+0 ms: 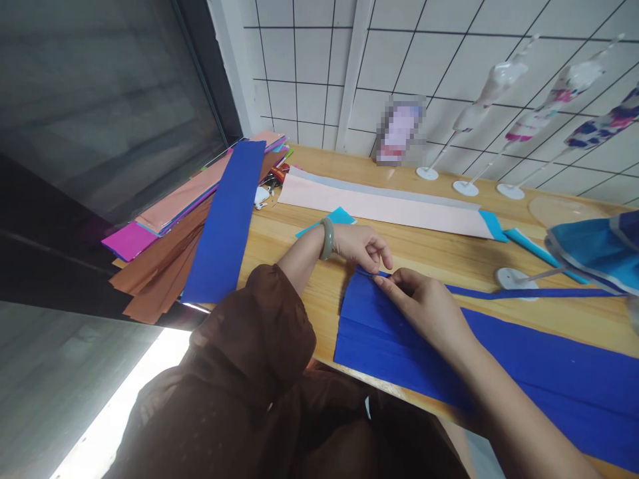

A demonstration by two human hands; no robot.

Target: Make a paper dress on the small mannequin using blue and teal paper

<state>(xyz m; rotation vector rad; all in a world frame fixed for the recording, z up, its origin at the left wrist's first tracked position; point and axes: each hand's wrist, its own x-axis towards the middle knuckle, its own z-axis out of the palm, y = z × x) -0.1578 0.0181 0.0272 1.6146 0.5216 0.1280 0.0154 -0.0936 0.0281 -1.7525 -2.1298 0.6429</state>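
Blue crepe-like sheet, pinched near its left end

Leftmost, a blue panel lay over brown strips. My left hand, with a green bangle, curled beside the sheet's far left corner; I couldn't tell whether its fingers gripped. My right hand, nearer the sheet's bulk, reached over it, thumb and forefinger closed narrowly on its far edge. From there the long axis ran rightward and towards me across the table. A narrow blue strip stretched right beyond.
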